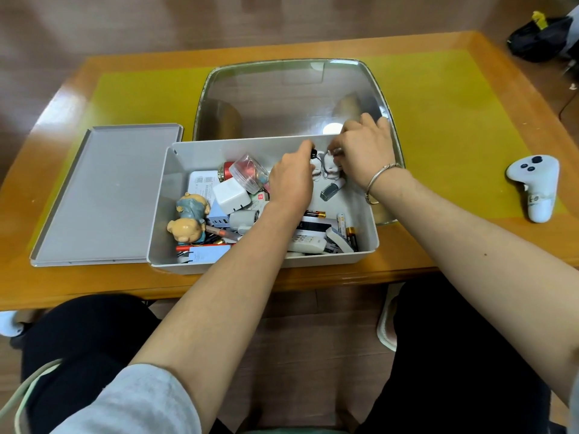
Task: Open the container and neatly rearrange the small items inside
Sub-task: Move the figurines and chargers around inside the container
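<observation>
An open grey container (163, 214) stands at the table's front edge, full of small items. Its lid (103, 195) lies flat to its left. Inside are a pig figurine (188, 219), a white charger (230, 195), a clear round jar (249, 172), batteries (347, 228) and pens. At the container's far right corner, my left hand (291, 180) pinches a small black piece beside two small white figurines (329, 166). My right hand (365, 151), with a bracelet on the wrist, grips those figurines from the right with curled fingers.
A large clear plastic tray (291, 98) sits behind the container on a yellow mat (454, 120). A white game controller (534, 186) lies to the right. A black bag (539, 39) is on the floor at the far right. My knees are below the table edge.
</observation>
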A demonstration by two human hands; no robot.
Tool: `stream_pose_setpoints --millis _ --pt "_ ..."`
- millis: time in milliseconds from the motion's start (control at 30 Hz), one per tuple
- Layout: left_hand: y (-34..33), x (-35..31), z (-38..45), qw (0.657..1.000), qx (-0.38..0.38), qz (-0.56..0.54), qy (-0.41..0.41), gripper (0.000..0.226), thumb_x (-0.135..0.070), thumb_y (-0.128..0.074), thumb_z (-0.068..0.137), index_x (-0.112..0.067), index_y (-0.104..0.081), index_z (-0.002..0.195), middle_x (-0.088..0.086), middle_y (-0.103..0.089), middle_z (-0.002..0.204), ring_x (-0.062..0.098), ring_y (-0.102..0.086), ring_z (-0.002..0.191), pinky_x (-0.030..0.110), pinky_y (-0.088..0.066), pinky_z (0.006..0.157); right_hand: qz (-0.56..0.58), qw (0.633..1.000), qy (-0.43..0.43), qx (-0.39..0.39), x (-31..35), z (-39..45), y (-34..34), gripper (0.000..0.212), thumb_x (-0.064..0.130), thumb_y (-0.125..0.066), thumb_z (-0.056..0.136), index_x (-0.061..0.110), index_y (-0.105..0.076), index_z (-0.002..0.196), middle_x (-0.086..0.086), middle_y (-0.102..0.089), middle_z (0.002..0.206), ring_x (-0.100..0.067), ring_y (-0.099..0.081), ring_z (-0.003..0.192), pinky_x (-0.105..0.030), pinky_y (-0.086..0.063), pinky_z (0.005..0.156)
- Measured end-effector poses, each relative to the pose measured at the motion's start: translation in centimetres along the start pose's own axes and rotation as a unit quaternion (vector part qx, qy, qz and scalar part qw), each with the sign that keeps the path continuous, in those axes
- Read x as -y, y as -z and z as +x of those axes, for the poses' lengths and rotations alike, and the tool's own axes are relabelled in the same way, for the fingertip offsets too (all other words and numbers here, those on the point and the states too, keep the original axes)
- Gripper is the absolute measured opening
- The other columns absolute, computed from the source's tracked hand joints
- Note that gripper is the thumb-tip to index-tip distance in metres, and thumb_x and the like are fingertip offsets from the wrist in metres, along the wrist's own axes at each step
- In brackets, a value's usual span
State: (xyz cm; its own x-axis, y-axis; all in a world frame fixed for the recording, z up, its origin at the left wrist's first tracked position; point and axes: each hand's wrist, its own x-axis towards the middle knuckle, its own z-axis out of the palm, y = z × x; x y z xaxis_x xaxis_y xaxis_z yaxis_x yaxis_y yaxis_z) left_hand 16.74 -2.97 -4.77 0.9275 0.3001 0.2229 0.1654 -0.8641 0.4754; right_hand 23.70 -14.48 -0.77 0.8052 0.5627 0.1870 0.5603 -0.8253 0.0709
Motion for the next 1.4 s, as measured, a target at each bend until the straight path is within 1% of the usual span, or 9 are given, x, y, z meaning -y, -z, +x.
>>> stream_pose_setpoints --millis 400,567,700,933,1000,1067,1167,1267,1400 --pt "-0.1 -0.1 0.0 1.0 0.0 0.008 -0.007 0.021 -0.012 -0.052 0.095 -0.01 -0.048 0.116 0.016 -0.066 0.095 0.036 -0.057 0.083 0.037 -0.038 0.064 0.002 1.0 0.002 -0.006 0.0 0.0 -0.1 0.021 0.018 -0.058 0.087 0.025 -0.071 0.101 -0.004 -0.06 0.101 -0.029 -0.045 0.104 -0.04 -0.029 0.086" --pt "-0.1 -0.1 0.0 0.999 0.0 0.03 -0.012 0.021 -0.01 -0.052 0.094 -0.011 -0.048 0.114 0.016 -0.066 0.096 0.039 -0.058 0.084 0.04 -0.039 0.065 -0.019 1.0 0.005 0.003 0.0 -0.3 -0.2 0.019 0.026 -0.064 0.083 0.021 -0.07 0.1 -0.005 -0.062 0.103 -0.029 -0.044 0.106 -0.04 -0.028 0.086" --pt "0.2 -0.1 -0.1 0.999 0.005 0.035 -0.013 0.023 -0.011 -0.051 0.094 -0.011 -0.049 0.117 0.018 -0.066 0.098 0.04 -0.058 0.086 0.041 -0.04 0.066 -0.022 1.0 0.004 -0.001 0.2 -0.2 -0.2 0.018 0.021 -0.062 0.085 0.021 -0.07 0.101 -0.005 -0.062 0.103 -0.03 -0.044 0.106 -0.04 -0.029 0.087" --pt "1.6 -0.8 -0.8 0.999 -0.004 0.051 -0.012 0.032 0.006 -0.041 0.087 -0.008 -0.048 0.115 0.02 -0.061 0.089 0.035 -0.046 0.07 0.039 -0.031 0.059 0.05 0.999 -0.017 0.003 -0.6 -0.4 -0.1 0.023 0.025 -0.069 0.079 0.024 -0.069 0.102 -0.005 -0.059 0.107 -0.029 -0.045 0.108 -0.04 -0.03 0.09" --pt "2.1 -1.1 -1.4 0.999 -0.012 0.04 -0.027 0.035 0.008 -0.042 0.084 -0.007 -0.05 0.115 0.018 -0.06 0.094 0.037 -0.051 0.077 0.039 -0.03 0.06 0.069 0.997 -0.016 -0.003 -1.1 -0.7 0.0 0.024 0.026 -0.068 0.079 0.023 -0.069 0.103 -0.006 -0.057 0.109 -0.029 -0.045 0.108 -0.039 -0.03 0.089" --pt "2.3 -1.5 -2.2 0.997 0.017 0.016 -0.073 0.032 0.006 -0.044 0.085 -0.005 -0.052 0.114 0.017 -0.058 0.107 0.037 -0.053 0.093 0.04 -0.036 0.066 0.074 0.997 -0.002 -0.008 -1.7 -1.0 0.1 0.023 0.025 -0.065 0.082 0.021 -0.068 0.105 -0.007 -0.056 0.11 -0.029 -0.046 0.107 -0.038 -0.03 0.088" --pt "1.9 -2.1 -3.1 0.981 0.136 0.03 -0.137 0.028 -0.01 -0.041 0.094 -0.003 -0.056 0.116 0.015 -0.05 0.123 0.032 -0.046 0.113 0.044 -0.042 0.087 0.075 0.997 0.019 -0.006 -2.2 -1.4 0.3 0.021 0.023 -0.06 0.087 0.02 -0.067 0.106 -0.006 -0.055 0.112 -0.029 -0.047 0.108 -0.039 -0.031 0.086" --pt "1.0 -2.5 -3.7 0.952 0.228 0.128 -0.158 0.033 -0.021 -0.033 0.098 -0.006 -0.054 0.118 0.01 -0.048 0.129 0.029 -0.043 0.116 0.044 -0.037 0.09 0.073 0.997 0.016 -0.01 -1.9 -1.7 0.3 0.022 0.019 -0.054 0.09 0.019 -0.067 0.109 -0.006 -0.057 0.112 -0.029 -0.046 0.108 -0.039 -0.03 0.087" --pt "0.2 -2.5 -4.1 0.935 0.261 0.179 -0.163 0.038 -0.026 -0.031 0.097 -0.008 -0.054 0.122 0.004 -0.044 0.139 0.025 -0.04 0.122 0.042 -0.033 0.09 0.082 0.997 0.005 -0.011 -1.6 -1.8 0.2 0.025 0.016 -0.051 0.092 0.019 -0.066 0.111 -0.007 -0.057 0.112 -0.029 -0.046 0.108 -0.039 -0.03 0.089"
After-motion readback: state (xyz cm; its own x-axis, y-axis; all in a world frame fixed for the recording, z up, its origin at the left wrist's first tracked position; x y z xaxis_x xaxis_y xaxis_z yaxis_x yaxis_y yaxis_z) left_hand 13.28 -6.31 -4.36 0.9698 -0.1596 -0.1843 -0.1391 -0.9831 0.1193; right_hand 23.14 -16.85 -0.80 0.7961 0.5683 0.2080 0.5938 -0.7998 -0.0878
